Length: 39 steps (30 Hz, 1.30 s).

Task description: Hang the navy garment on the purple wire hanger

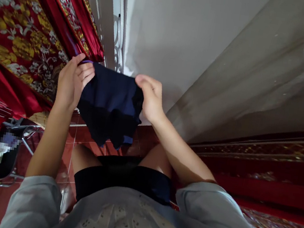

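Observation:
A pair of dark navy shorts (pixel 112 93) hangs in front of me, stretched between my two hands by its upper edge. My left hand (pixel 74 79) is closed on the left end of that edge, with the thumb pointing up. At the other end, my right hand (pixel 150 96) pinches the cloth between thumb and bent fingers. A thin purple strip (pixel 88 61) shows behind the fingers of my left hand; what it belongs to is hidden. The lower hems of the shorts hang loose above my knees.
Red cloth with gold and silver patterns (pixel 19 25) hangs at the left. Below it is a black chair (pixel 9 169) with assorted items on it. A pale wall (pixel 181 30) stands ahead, and red patterned cloth (pixel 277 190) lies at the right. The floor (pixel 68 155) is red tile.

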Each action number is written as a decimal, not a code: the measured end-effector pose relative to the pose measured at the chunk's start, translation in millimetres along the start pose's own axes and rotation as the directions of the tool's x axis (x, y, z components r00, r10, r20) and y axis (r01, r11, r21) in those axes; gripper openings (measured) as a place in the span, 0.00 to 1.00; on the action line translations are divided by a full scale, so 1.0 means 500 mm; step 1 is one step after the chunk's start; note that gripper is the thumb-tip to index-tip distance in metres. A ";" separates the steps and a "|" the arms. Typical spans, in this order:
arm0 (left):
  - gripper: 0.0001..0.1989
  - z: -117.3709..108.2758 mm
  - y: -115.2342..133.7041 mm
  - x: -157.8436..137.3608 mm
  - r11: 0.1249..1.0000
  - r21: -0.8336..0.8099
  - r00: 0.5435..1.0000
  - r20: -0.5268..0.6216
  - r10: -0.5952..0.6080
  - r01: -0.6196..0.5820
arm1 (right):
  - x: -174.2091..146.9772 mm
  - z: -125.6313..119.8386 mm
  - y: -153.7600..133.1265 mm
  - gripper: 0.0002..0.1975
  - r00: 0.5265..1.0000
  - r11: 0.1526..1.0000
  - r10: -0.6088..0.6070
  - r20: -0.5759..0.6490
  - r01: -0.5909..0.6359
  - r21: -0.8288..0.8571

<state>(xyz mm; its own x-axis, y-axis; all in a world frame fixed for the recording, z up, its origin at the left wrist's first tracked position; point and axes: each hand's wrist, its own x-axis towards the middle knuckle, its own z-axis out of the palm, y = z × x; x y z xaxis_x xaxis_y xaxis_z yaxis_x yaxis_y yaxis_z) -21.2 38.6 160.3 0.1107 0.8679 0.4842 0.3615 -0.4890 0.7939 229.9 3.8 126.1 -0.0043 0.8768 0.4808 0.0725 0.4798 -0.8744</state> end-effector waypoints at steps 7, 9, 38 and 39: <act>0.17 0.025 0.056 -0.077 0.940 -0.162 0.948 0.162 -0.274 0.299 | -0.061 -0.044 0.002 0.19 0.697 0.993 -0.116 0.708 0.056 0.108; 0.12 0.039 0.078 -0.112 0.872 -0.207 0.879 0.290 -0.377 0.443 | -0.053 -0.055 0.035 0.17 0.750 0.999 -0.034 0.660 0.012 0.038; 0.26 0.045 -0.032 -0.120 0.772 0.556 0.951 0.169 0.259 -0.309 | 0.119 -0.150 0.129 0.21 0.968 0.935 0.116 -0.223 -0.031 0.353; 0.27 0.049 -0.042 -0.122 0.755 0.574 0.947 0.240 0.214 -0.316 | 0.108 -0.147 0.127 0.22 0.971 0.934 0.128 -0.202 -0.050 0.355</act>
<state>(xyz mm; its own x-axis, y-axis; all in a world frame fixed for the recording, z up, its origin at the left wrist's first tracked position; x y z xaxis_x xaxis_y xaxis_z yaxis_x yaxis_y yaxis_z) -13.0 -1.9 105.2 0.4041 0.7378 0.5406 0.7693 -0.5939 0.2355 307.3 79.2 101.2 0.2064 0.9067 0.3678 -0.2857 0.4153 -0.8636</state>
